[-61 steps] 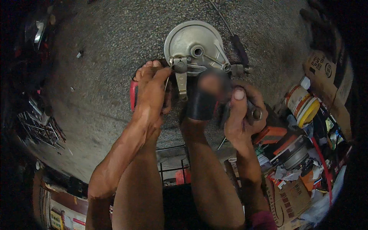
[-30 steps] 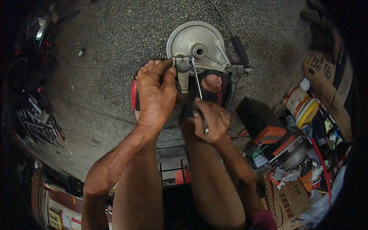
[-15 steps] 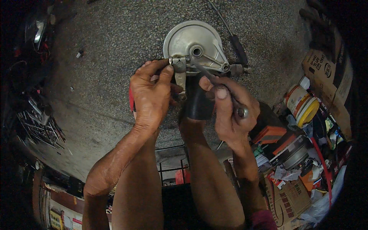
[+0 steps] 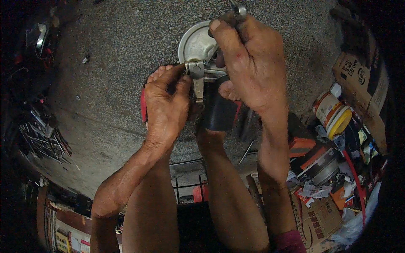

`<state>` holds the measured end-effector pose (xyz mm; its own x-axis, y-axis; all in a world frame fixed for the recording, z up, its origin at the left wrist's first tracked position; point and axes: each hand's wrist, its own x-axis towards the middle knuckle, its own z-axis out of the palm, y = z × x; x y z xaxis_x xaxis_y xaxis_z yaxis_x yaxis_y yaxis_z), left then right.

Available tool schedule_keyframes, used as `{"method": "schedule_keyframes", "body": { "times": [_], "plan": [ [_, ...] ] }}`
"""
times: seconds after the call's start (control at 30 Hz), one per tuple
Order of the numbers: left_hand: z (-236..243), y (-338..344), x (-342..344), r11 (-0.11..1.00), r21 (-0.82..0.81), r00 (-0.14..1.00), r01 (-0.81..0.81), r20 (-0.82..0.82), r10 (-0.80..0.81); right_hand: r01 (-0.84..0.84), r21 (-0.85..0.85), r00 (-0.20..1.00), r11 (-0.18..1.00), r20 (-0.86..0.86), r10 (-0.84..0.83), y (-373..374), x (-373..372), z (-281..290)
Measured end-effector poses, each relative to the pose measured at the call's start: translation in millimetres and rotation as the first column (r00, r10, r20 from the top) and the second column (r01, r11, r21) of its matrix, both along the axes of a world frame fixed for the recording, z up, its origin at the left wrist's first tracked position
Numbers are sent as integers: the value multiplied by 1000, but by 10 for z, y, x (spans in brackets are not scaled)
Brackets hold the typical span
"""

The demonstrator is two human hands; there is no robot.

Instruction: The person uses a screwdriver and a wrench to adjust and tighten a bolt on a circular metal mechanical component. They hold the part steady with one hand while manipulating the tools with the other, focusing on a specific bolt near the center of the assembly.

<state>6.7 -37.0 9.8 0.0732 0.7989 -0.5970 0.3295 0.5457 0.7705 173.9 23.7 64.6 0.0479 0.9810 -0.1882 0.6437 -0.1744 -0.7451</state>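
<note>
My left hand [image 4: 165, 107] has its thumb and index finger closed on a small metal clamp fitting [image 4: 195, 68] with a lever arm hanging down from it. The fitting sits at the lower edge of a round silver metal plate [image 4: 190, 42]. Raised over that plate's right half, my right hand [image 4: 257, 69] grips a metal wrench [image 4: 239, 10], whose ring end shows above my fingers; the rest of it is mostly hidden. My feet, in black and red sandals [image 4: 218, 114], are beneath and beside the assembly.
Loose metal rods [image 4: 46, 141] lie at left. At right are a cardboard box [image 4: 354, 80], stacked yellow-lidded tubs [image 4: 333, 114], orange-and-black boxes [image 4: 301, 146], scattered paper and a red hose [image 4: 354, 175]. A black wire frame [image 4: 188, 185] is between my legs.
My right hand with the wrench has moved sharply up and forward over the plate, now covering much of it. My left hand remains at the fitting.
</note>
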Motion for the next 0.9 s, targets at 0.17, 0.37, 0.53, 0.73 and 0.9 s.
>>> {"method": "schedule_keyframes", "body": {
  "times": [0.17, 0.37, 0.53, 0.73, 0.9],
  "plan": [
    [-54, 0, -37, 998, 56, 999, 37, -15, -36, 69, -40, 997, 997, -41, -70, -166, -118, 56],
    [-20, 23, 14, 997, 41, 998, -60, 22, 60, -22, 257, 998, 966, 57, 7, -924, -215, -39],
    [32, 94, 49, 993, 13, 992, -115, 52, 114, -198, 217, 971, 956, 177, 161, -1549, -177, -251],
    [25, 74, 23, 989, -109, 993, -98, 56, 104, 248, 60, 965, 967, -106, -241, -1346, -15, 43],
    [26, 58, -2, 987, -123, 993, -105, 45, 111, 376, 7, 902, 926, -232, -364, -981, -43, 202]
  ]
}}
